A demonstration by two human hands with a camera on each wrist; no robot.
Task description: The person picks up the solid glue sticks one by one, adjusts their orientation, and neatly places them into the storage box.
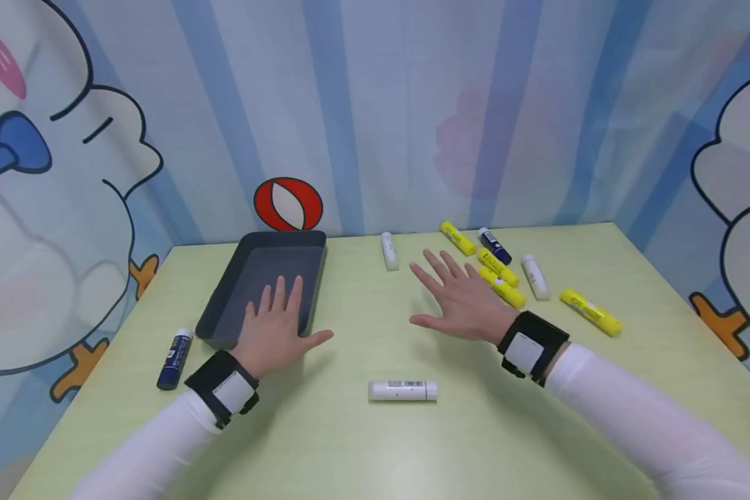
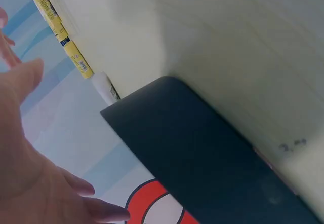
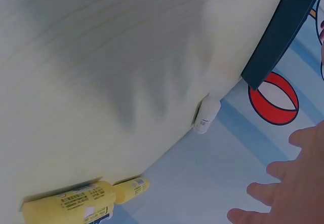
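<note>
My left hand (image 1: 270, 333) is held out with its fingers spread over the near right part of a dark grey tray (image 1: 259, 239), holding nothing. In the left wrist view the tray's side wall (image 2: 197, 153) lies beside that hand. To the right, my right hand (image 1: 465, 298) hovers over the table, fingers spread, nothing in it. Just beyond it lie several yellow glue sticks (image 1: 503, 287), one partly hidden by the hand. A white glue stick (image 1: 403, 391) lies sideways on the table between the two forearms.
A dark blue glue stick (image 1: 175, 359) lies left of the tray; another dark blue one (image 1: 494, 245) is among the yellow ones. White glue sticks (image 1: 389, 251) lie at the back edge and the right (image 1: 535, 278). A patterned curtain (image 1: 387, 118) rises behind the table (image 1: 362, 451).
</note>
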